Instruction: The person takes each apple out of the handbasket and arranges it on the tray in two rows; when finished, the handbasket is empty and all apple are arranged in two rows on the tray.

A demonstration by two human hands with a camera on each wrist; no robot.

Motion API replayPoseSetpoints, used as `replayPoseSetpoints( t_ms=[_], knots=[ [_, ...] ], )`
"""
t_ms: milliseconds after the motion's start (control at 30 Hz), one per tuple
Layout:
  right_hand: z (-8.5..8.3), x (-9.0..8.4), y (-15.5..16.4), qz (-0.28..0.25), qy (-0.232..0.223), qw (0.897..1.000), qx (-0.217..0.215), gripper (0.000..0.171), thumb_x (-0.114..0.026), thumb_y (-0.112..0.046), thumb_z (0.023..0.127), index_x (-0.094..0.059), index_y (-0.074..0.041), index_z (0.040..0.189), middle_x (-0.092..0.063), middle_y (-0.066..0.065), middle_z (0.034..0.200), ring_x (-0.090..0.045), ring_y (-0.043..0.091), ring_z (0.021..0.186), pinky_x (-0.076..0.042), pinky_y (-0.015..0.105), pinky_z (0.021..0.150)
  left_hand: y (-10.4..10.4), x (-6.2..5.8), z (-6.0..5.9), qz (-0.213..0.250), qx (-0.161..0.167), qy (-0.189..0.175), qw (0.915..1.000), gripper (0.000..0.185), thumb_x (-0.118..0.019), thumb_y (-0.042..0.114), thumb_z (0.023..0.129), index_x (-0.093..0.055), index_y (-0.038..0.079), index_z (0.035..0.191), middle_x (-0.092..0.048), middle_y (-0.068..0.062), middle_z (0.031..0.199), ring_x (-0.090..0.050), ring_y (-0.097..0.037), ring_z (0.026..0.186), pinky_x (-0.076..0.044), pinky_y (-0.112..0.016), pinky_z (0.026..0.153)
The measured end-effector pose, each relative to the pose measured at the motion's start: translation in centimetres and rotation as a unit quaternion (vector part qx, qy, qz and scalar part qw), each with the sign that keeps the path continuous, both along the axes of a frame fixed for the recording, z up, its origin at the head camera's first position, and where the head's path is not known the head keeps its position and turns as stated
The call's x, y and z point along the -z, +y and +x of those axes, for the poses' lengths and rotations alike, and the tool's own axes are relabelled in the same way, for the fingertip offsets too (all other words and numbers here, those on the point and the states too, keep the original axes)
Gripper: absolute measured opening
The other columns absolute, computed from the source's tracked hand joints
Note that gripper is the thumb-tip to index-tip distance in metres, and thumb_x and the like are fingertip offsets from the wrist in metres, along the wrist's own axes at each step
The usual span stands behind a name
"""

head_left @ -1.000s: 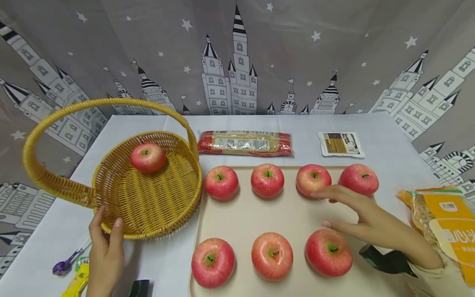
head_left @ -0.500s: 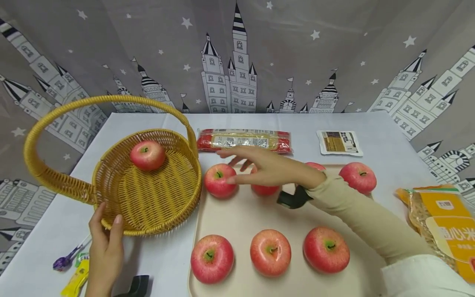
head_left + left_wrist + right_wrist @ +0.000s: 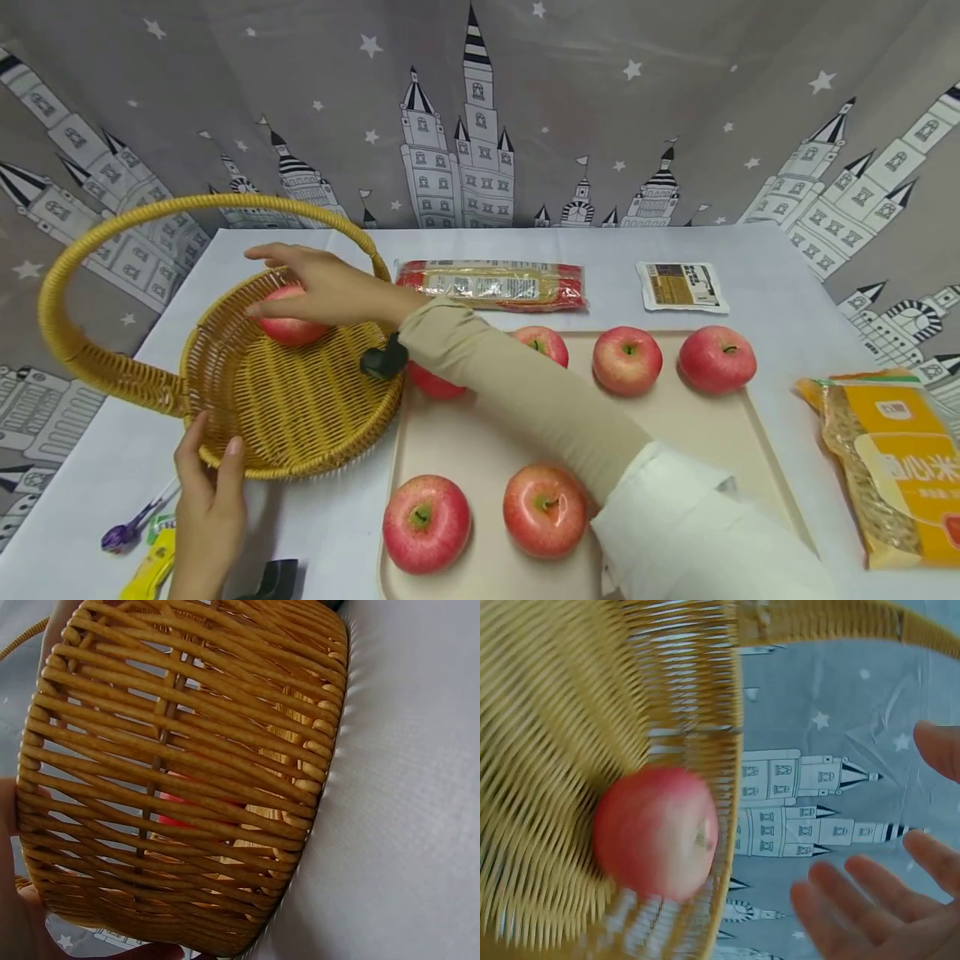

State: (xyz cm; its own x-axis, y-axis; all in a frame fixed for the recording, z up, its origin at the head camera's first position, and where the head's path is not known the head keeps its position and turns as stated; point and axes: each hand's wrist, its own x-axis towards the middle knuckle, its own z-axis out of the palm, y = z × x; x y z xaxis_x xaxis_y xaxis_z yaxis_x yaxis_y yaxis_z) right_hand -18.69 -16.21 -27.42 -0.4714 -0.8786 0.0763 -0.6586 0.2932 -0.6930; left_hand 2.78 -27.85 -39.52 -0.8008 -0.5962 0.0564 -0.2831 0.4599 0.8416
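Hovering right hand (image 3: 322, 287) spread over basket apple (image 3: 288, 329), left hand (image 3: 206, 492) gripping basket (image 3: 300, 433) rim

right arm w/ beige sleeve (image 3: 525, 392) over white cuff, black wrist cam strap (image 3: 384, 360); hands bare.

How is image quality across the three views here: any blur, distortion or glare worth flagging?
Head view: sharp and evenly lit, soft shadows, wide-angle bending at the edges. Left wrist view: the basket fills the frame in focus, with slight smear along its right rim. Right wrist view: motion-blurred, the apple and weave streaked, the right hand's fingers soft. No strong glare in any view.
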Motion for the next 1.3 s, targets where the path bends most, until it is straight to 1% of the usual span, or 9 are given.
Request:
replayPoseSetpoints(
  t_ms=[100, 200, 400, 500, 633, 800, 967, 1133, 1300],
  knots=[
    [0.1, 0.9, -2.5, -0.028, -0.070, 0.996, 0.052, 0.067, -0.060, -0.038, 0.084, -0.027, -0.028, 0.141, -0.037, -0.008, 0.142, -0.037, 0.000, 0.127, -0.032, 0.011, 0.099, -0.1, 0.0, 0.2, 0.003, -0.006, -0.005, 1.0000, 0.054, -0.033, 0.029, 0.097, -0.008, 0.027, 0.145, -0.004, -0.006, 0.154, -0.004, -0.025, 0.140, -0.003, -0.043, 0.115],
    [0.2, 2.8, -4.0, -0.060, -0.130, 0.985, 0.097, 0.067, -0.061, -0.038, 0.083, -0.028, -0.029, 0.141, -0.035, -0.011, 0.142, -0.036, 0.001, 0.128, -0.035, 0.014, 0.099, 0.0, 0.0, 0.2, 0.007, -0.006, -0.011, 0.9999, 0.055, -0.033, 0.029, 0.097, -0.007, 0.027, 0.145, -0.002, -0.006, 0.154, -0.003, -0.026, 0.140, -0.002, -0.044, 0.114],
    [0.0, 6.2, -4.4, -0.065, -0.167, 0.972, 0.151, 0.076, -0.063, -0.042, 0.080, -0.022, -0.031, 0.143, -0.028, -0.011, 0.146, -0.029, 0.006, 0.133, -0.034, 0.025, 0.104, -0.1, -0.1, 0.1, 0.012, 0.004, -0.020, 0.9997, 0.055, -0.032, 0.031, 0.097, -0.005, 0.027, 0.145, 0.000, -0.006, 0.154, -0.002, -0.027, 0.140, -0.002, -0.047, 0.114],
    [-0.1, 6.7, -4.4, -0.057, -0.170, 0.977, 0.115, 0.083, -0.064, -0.039, 0.079, -0.014, -0.029, 0.145, -0.028, -0.008, 0.146, -0.029, 0.006, 0.133, -0.034, 0.023, 0.103, -0.2, -0.2, 0.1, 0.011, 0.007, -0.020, 0.9997, 0.055, -0.031, 0.030, 0.097, -0.004, 0.027, 0.145, 0.001, -0.006, 0.154, -0.001, -0.027, 0.140, -0.002, -0.048, 0.113],
    [0.1, 6.7, -4.5, -0.044, -0.204, 0.977, 0.034, 0.086, -0.067, -0.031, 0.078, -0.012, -0.031, 0.145, -0.030, -0.011, 0.144, -0.035, 0.000, 0.126, -0.036, 0.016, 0.098, -0.2, -0.2, 0.1, 0.007, 0.006, -0.008, 0.9999, 0.054, -0.032, 0.028, 0.097, -0.006, 0.026, 0.145, -0.001, -0.006, 0.154, -0.002, -0.027, 0.140, -0.002, -0.048, 0.113],
    [1.2, 6.9, -4.7, 0.057, -0.199, 0.976, -0.064, 0.090, -0.071, -0.030, 0.074, -0.015, -0.033, 0.144, -0.029, -0.014, 0.144, -0.033, -0.003, 0.125, -0.032, 0.014, 0.099, -0.2, -0.2, 0.2, 0.007, 0.011, 0.003, 0.9999, 0.054, -0.033, 0.027, 0.097, -0.008, 0.024, 0.145, -0.005, -0.008, 0.154, -0.005, -0.028, 0.140, -0.004, -0.049, 0.113],
    [2.2, 7.4, -4.7, 0.118, -0.193, 0.962, -0.154, 0.099, -0.077, -0.023, 0.068, -0.015, -0.030, 0.145, -0.032, -0.010, 0.140, -0.036, 0.000, 0.122, -0.034, 0.012, 0.095, -0.2, -0.3, 0.3, 0.006, 0.013, 0.005, 0.9999, 0.055, -0.034, 0.027, 0.097, -0.008, 0.024, 0.145, -0.007, -0.009, 0.153, -0.007, -0.030, 0.139, -0.004, -0.052, 0.112],
    [2.4, 7.5, -4.6, 0.135, -0.222, 0.951, -0.166, 0.100, -0.080, -0.015, 0.064, -0.021, -0.034, 0.143, -0.036, -0.009, 0.136, -0.042, 0.004, 0.114, -0.041, 0.013, 0.086, -0.3, -0.3, 0.2, 0.007, 0.013, -0.002, 0.9999, 0.056, -0.034, 0.029, 0.097, -0.007, 0.024, 0.145, -0.005, -0.008, 0.154, -0.005, -0.028, 0.140, -0.004, -0.053, 0.112],
    [2.3, 7.6, -4.5, 0.112, -0.212, 0.957, -0.165, 0.093, -0.077, -0.020, 0.068, -0.023, -0.033, 0.143, -0.037, -0.008, 0.135, -0.043, 0.003, 0.115, -0.039, 0.013, 0.088, -0.3, -0.3, 0.1, 0.009, 0.014, -0.003, 0.9998, 0.056, -0.034, 0.029, 0.097, -0.007, 0.023, 0.145, -0.005, -0.008, 0.154, -0.004, -0.028, 0.140, -0.004, -0.053, 0.112]
  ],
)
